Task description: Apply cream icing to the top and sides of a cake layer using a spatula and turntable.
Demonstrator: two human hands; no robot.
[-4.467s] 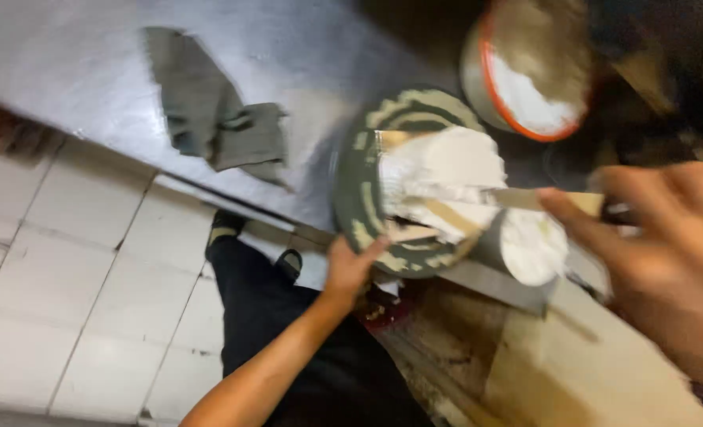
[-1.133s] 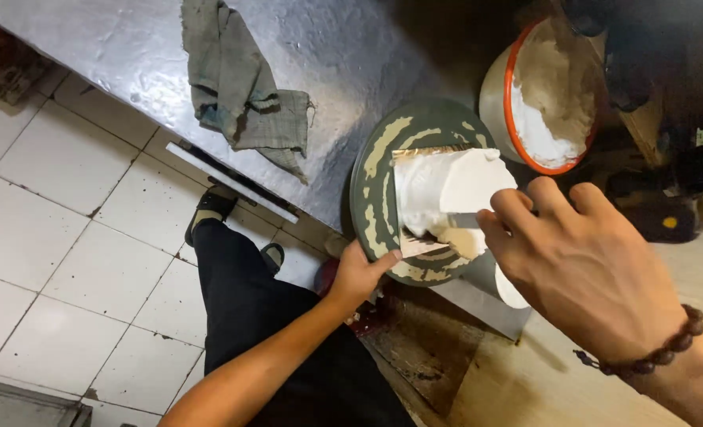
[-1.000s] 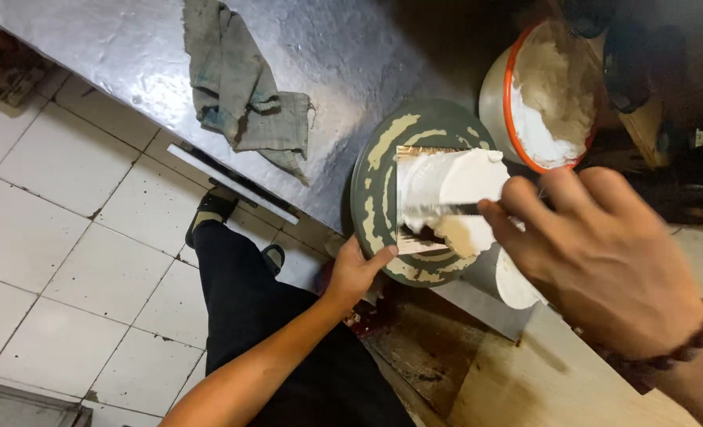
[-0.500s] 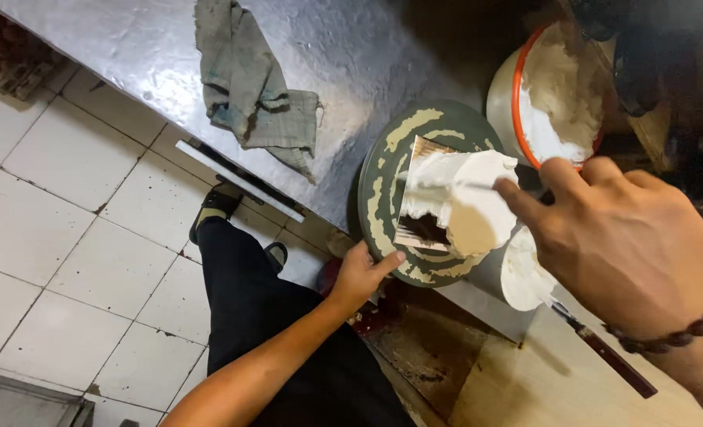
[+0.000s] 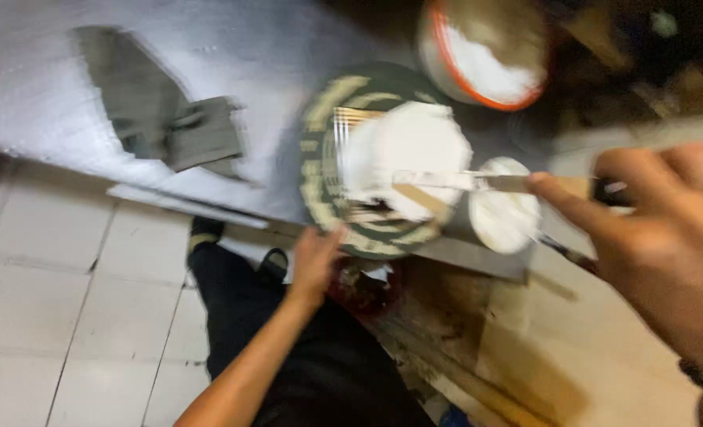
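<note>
A white-frosted cake (image 5: 407,150) stands on a dark green round turntable (image 5: 320,158) at the counter's edge. My left hand (image 5: 316,261) grips the turntable's near rim from below. My right hand (image 5: 659,245), large and blurred at the right, holds a palette knife (image 5: 478,182) by its handle. The long blade lies across the cake's near side. A small round tub of white cream (image 5: 503,215) stands just right of the cake, under the blade.
A big orange-rimmed bowl of white cream (image 5: 482,55) sits behind the cake. A grey cloth (image 5: 162,126) lies on the steel counter (image 5: 43,79) to the left. Below are a white tiled floor (image 5: 67,316), my dark trousers and shoes, and brown cardboard (image 5: 541,356).
My right hand has pulled back to the right, and the knife blade now reaches across the cake. My left hand stays at the turntable rim. The view has blurred and shifted.
</note>
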